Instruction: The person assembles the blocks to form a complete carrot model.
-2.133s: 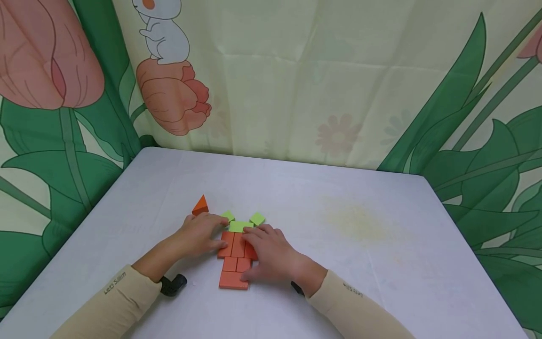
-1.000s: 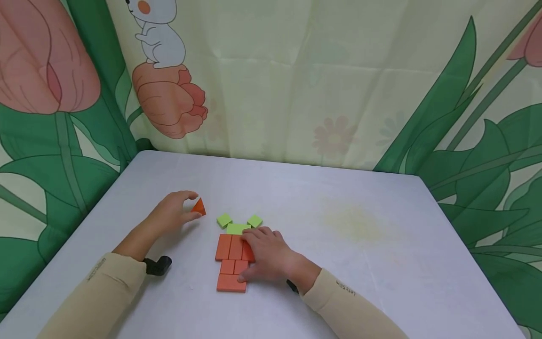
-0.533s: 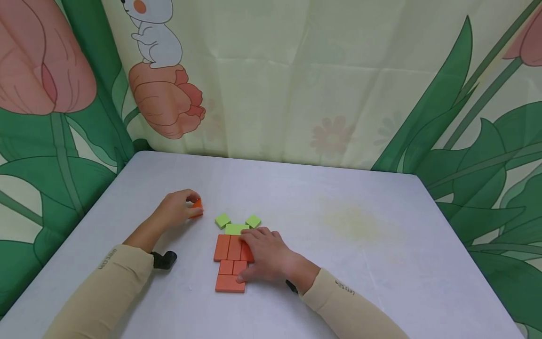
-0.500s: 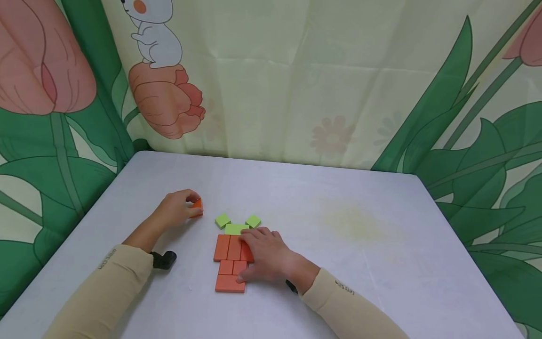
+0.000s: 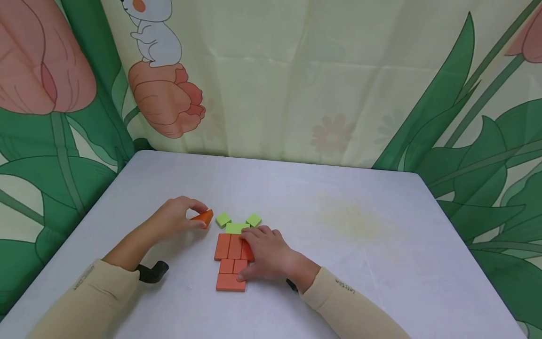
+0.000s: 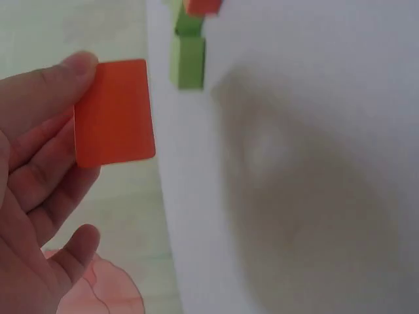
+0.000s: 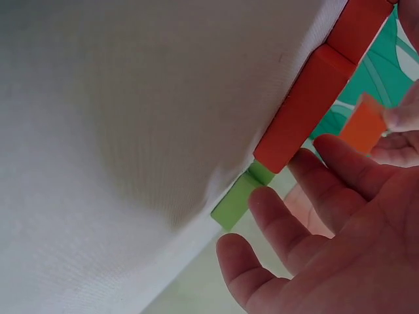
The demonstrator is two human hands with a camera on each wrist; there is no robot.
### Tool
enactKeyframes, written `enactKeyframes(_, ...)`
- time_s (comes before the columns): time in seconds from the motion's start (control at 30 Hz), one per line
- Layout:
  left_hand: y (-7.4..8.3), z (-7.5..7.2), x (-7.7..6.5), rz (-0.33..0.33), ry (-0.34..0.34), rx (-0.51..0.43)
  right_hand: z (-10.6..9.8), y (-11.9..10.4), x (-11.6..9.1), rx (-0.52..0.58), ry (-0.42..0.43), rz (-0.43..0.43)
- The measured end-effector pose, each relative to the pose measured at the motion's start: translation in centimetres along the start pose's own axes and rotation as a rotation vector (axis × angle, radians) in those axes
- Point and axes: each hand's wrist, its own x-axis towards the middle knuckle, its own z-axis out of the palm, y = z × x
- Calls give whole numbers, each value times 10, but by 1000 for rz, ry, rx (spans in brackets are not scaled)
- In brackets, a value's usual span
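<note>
In the head view my left hand (image 5: 171, 217) pinches an orange triangular block (image 5: 205, 218) above the table, left of the green blocks. The left wrist view shows one rectangular face of this block (image 6: 116, 114), with the thumb on its near edge and the fingers behind. My right hand (image 5: 273, 254) rests along the right side of the flat red-orange blocks (image 5: 222, 247), covering part of them. Its thumb lies at the bottom red block (image 5: 228, 282), its fingertips by the upper ones. Above these lies a green rectangular block (image 5: 236, 228), with small green blocks (image 5: 223, 219) at its two upper corners.
A white cloth covers the table (image 5: 372, 282), which has a faint yellowish stain right of the blocks. Behind it hangs a curtain (image 5: 271, 94) printed with flowers, leaves and a white animal. A black wrist device (image 5: 153, 273) sits under the left cuff.
My left hand left the block layout, took hold of the orange triangular block and lifted it, now moving it right toward the green blocks. My right hand has stayed on the red blocks.
</note>
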Motion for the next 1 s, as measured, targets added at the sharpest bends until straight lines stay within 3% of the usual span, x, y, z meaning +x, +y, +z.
enactKeyframes(0.17, 17, 8, -20, 56, -28, 0, 0, 0, 1, 11, -1, 2)
enactKeyframes(0.47, 32, 24, -51, 204, -90, -12, 1, -1, 0, -6, 10, -5)
enactKeyframes(0.67, 43, 35, -60, 295, -149, 11, 3, 0, 0, -24, 15, -2)
enactKeyframes(1.0, 51, 53, -70, 447, -189, 48, 3, 1, 0, -41, 28, -7)
